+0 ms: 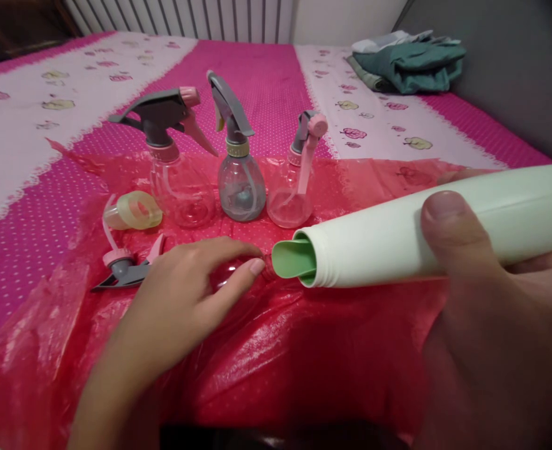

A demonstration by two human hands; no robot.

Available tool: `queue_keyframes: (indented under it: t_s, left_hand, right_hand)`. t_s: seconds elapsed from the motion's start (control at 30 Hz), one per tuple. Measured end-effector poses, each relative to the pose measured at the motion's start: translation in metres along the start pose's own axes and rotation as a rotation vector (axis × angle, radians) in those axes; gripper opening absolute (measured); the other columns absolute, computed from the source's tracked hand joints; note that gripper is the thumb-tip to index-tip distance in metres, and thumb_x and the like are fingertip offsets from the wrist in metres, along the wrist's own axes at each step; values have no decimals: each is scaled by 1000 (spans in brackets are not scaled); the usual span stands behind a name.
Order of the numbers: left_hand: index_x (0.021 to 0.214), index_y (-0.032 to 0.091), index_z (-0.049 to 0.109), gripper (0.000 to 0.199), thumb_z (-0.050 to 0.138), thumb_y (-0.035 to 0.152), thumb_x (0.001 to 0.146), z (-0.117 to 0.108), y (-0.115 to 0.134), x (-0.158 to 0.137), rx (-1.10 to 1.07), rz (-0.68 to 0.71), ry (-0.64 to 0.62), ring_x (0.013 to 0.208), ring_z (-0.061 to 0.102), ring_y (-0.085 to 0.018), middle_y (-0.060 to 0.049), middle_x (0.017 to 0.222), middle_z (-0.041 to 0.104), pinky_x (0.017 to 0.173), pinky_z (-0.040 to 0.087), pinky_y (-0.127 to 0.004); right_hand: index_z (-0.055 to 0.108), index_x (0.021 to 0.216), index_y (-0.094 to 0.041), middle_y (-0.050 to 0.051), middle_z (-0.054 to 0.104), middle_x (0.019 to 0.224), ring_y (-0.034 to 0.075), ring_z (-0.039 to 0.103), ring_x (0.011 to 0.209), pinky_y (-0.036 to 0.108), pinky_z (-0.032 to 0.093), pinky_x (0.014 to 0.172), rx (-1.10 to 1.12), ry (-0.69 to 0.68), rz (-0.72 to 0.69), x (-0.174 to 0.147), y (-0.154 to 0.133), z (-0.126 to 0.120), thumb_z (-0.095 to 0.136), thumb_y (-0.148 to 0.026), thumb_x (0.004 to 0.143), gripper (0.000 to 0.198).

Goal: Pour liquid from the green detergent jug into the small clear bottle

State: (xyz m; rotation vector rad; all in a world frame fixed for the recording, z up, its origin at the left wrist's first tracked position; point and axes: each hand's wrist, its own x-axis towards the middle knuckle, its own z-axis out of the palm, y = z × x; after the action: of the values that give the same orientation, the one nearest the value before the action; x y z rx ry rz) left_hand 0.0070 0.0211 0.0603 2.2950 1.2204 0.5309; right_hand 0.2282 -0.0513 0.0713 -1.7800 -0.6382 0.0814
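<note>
My right hand [496, 306] grips a big pale, whitish-green bottle [379, 240] lying nearly level, its uncapped mouth pointing left. From that mouth sticks a green pouring spout [291, 259]. Curled around a small clear bottle [225, 273] is my left hand [177, 297], which hides much of it. The clear bottle's neck is beside the spout tip; whether they touch I cannot tell, and no flowing liquid shows. Left of my left hand lies a loose grey-and-pink trigger spray head [126, 270] with its tube up. Behind it rests a translucent yellowish cap [139, 210].
Three spray bottles stand behind my hands: a pink-collared one [189, 194], a grey one [242, 187] and a smaller pink-trigger one [289, 203]. Under everything spreads a crinkled red plastic sheet [257, 362] on a patterned pink bedspread [252, 81]. Folded clothes [411, 65] lie far right.
</note>
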Motion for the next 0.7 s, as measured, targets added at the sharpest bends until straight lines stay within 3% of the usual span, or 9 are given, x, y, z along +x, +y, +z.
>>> queue_keyframes:
  t_s: [0.23, 0.7]
  left_hand:
    - [103, 28, 80, 37, 53, 53, 107, 0, 0, 0, 4, 16, 2, 94, 77, -25, 1, 107, 85, 82, 50, -37]
    - [103, 29, 79, 35, 54, 53, 106, 0, -1, -1, -14, 19, 5, 91, 77, -25, 2, 105, 85, 80, 51, -36]
  right_hand:
    - [77, 120, -29, 4, 75, 117, 27, 73, 99, 42, 58, 76, -56, 36, 50, -1, -6, 0, 86, -71, 70, 66]
    - [78, 118, -24, 9, 75, 114, 33, 73, 103, 47, 61, 77, 2, 42, 38, -2, -6, 1, 89, -69, 68, 68]
